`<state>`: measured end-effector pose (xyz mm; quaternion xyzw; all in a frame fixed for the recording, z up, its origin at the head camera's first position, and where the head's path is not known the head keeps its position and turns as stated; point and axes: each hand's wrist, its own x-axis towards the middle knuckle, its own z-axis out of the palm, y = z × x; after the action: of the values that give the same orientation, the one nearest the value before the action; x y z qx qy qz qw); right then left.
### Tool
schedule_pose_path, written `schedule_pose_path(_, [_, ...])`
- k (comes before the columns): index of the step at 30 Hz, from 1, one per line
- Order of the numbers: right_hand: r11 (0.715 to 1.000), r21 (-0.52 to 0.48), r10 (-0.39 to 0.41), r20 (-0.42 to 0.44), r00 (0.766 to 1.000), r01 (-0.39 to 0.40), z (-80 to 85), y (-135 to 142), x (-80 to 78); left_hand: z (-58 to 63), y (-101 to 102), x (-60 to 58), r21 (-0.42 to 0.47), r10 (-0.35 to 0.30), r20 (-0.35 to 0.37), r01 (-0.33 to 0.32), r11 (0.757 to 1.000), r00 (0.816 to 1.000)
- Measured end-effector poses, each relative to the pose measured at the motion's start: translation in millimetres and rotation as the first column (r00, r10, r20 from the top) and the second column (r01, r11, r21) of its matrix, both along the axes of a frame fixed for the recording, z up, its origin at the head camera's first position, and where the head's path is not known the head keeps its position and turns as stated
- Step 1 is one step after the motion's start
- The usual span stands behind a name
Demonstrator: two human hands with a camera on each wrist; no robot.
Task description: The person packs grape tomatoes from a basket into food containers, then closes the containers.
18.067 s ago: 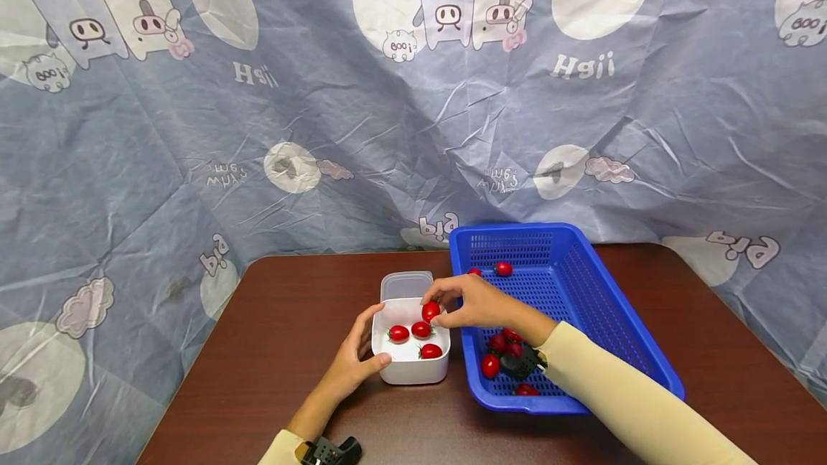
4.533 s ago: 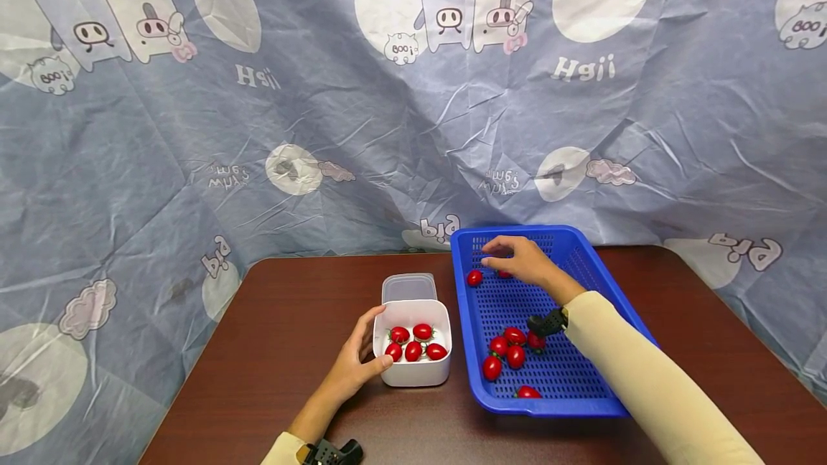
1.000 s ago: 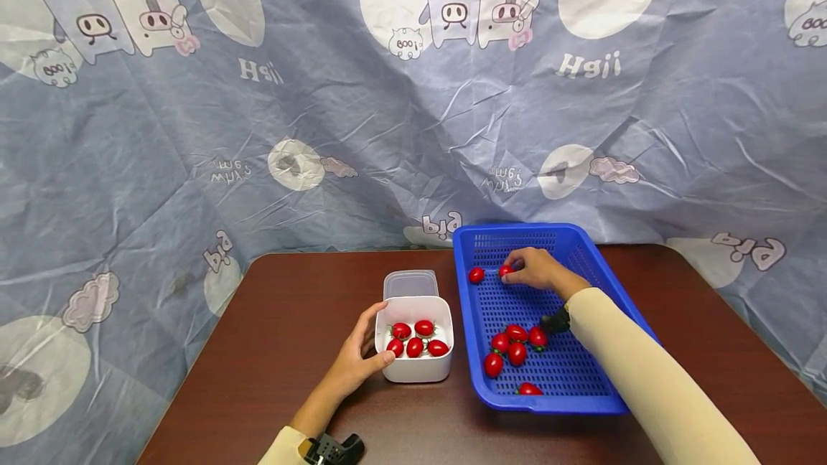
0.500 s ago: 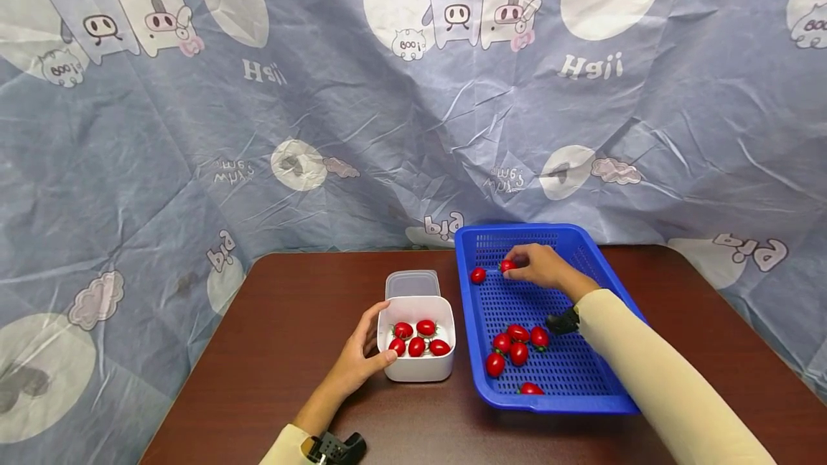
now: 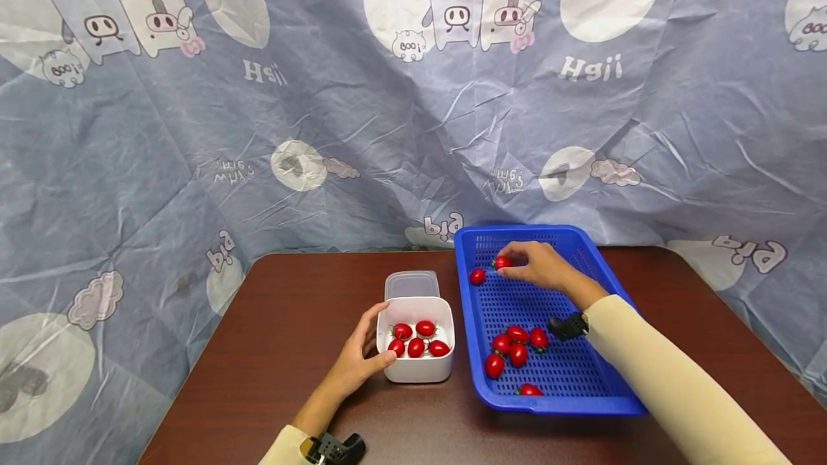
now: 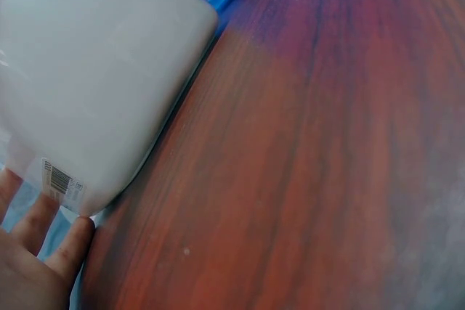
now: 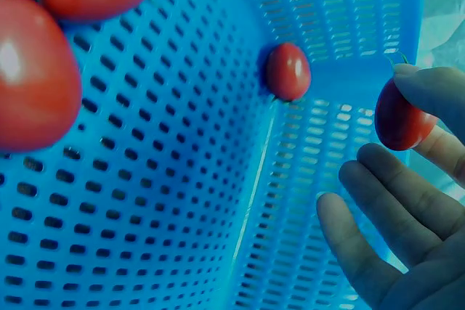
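In the head view my right hand (image 5: 535,264) pinches a red cherry tomato (image 5: 502,262) above the far end of the blue basket. The right wrist view shows this tomato (image 7: 401,115) between thumb and index finger, with the other fingers (image 7: 349,234) spread below. A second tomato (image 5: 477,276) lies close by, against the basket's left wall. My left hand (image 5: 355,357) holds the left side of a white container (image 5: 418,372), thumb at its front rim. Several tomatoes (image 5: 425,329) lie inside it. In the left wrist view, fingers (image 6: 71,248) touch the container (image 6: 109,70) near a barcode label.
The blue basket (image 5: 636,405) stands right of the container, with several more tomatoes (image 5: 517,354) in its near half. Behind the container lies a translucent lid (image 5: 411,284). All stand on a dark brown table (image 5: 291,307) before a patterned cloth (image 5: 362,106).
The right hand took hold of a tomato at the basket's far end, raised it and moved it slightly left. Over the longer span, the container gained a tomato. The left hand stays put.
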<state>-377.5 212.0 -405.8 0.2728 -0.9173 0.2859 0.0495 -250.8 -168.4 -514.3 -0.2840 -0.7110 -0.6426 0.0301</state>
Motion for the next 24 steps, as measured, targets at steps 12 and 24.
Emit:
schedule_pose_path(12, [0.991,-0.079,0.106,-0.035,0.994,-0.108,23.6,-26,23.0,-0.9,0,-0.5,-0.004,0.005,0.0,-0.005,1.0,1.0])
schedule_pose_path(24, [0.968,-0.141,0.203,-0.052,0.978,-0.208,35.2,-60,47.5,-1.1,-1,-0.5,-0.007,-0.001,0.006,0.001,1.0,1.0])
